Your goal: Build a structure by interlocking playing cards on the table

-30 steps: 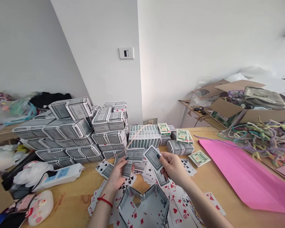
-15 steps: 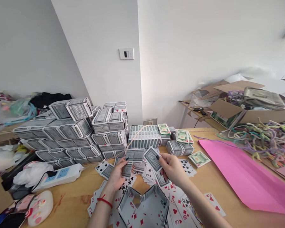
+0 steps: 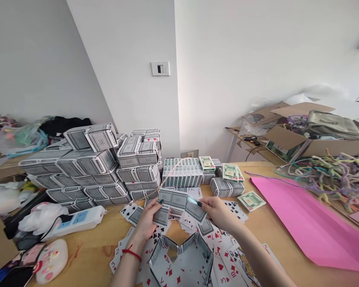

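My left hand point(image 3: 148, 223) pinches a strip of joined playing cards point(image 3: 171, 199), grey patterned backs up, at its left end. My right hand point(image 3: 218, 213) pinches another back-up card point(image 3: 195, 209) and lays it against the strip's right end. Both hands hover just above the wooden table point(image 3: 89, 249), over loose face-up cards point(image 3: 224, 259). Right below them stands a heart-shaped box of cards point(image 3: 181, 261), with red pips on its floor.
Stacked card-built boxes point(image 3: 89, 167) fill the back left. Packs of cards point(image 3: 182, 173) and green decks point(image 3: 231, 171) sit behind my hands. A white power strip point(image 3: 74, 221) lies at left, a pink paper sheet point(image 3: 305, 223) at right, with pipe cleaners point(image 3: 329, 175) and cardboard boxes point(image 3: 311, 131) beyond.
My right hand has lowered its card from a tilted, raised position and brought it leftward to lie against the strip held by my left hand.
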`<state>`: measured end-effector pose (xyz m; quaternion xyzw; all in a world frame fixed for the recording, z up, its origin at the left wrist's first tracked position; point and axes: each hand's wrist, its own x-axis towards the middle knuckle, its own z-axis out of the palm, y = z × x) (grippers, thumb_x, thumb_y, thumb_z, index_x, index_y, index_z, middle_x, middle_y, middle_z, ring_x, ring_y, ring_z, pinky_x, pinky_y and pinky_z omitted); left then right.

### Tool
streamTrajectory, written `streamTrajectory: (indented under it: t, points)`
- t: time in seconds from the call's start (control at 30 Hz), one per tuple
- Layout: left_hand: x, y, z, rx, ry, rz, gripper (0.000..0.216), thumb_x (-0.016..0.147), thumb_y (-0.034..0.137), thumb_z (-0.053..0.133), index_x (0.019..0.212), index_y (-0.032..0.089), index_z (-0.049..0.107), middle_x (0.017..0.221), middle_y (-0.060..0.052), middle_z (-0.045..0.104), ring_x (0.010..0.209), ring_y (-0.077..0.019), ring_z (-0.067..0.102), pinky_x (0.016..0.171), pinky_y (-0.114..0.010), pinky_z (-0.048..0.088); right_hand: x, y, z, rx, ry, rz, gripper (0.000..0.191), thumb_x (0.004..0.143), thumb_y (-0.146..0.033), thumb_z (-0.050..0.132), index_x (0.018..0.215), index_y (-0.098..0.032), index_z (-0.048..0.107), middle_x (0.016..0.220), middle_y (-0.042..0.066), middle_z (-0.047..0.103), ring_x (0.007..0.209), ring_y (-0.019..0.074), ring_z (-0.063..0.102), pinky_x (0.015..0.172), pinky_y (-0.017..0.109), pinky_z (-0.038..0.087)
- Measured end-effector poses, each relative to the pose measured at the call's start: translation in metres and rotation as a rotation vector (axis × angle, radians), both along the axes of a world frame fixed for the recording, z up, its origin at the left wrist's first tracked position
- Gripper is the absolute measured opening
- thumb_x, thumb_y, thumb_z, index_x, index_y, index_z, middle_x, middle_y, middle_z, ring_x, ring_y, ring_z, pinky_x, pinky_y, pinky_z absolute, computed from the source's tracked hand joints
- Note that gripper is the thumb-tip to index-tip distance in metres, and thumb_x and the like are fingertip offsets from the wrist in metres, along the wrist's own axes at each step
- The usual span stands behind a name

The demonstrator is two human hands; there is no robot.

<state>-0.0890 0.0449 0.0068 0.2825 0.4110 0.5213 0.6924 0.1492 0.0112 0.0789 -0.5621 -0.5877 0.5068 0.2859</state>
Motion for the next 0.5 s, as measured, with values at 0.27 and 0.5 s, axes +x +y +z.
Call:
streamTrajectory:
  t: [0.27,0.5]
  points:
    - [0.002,-0.003,0.001,-0.068,0.046,-0.006,0.027,0.064,0.009,0.066,0.091,0.015,0.064,0.08,-0.007,0.071,0.065,-0.0194,0.067,0.062,-0.029,0.053,0.005,0.003,-0.004,-0.032,0.04,0.079,0.029,0.073,-0.038,0.049,0.055,-0.02,0.034,0.044,-0.009,0.028,0.035,0.0045,0.022,0.036,0.02,0.017]
    - [0.004,-0.005,0.008,-0.047,0.039,-0.031,0.022,0.064,0.013,0.067,0.086,0.015,0.065,0.068,-0.005,0.07,0.059,-0.0192,0.066,0.056,-0.028,0.052,0.003,0.006,-0.013,-0.041,0.043,0.034,0.035,0.074,-0.049,0.05,0.057,-0.02,0.039,0.042,-0.008,0.033,0.035,0.0057,0.029,0.037,0.019,0.021]
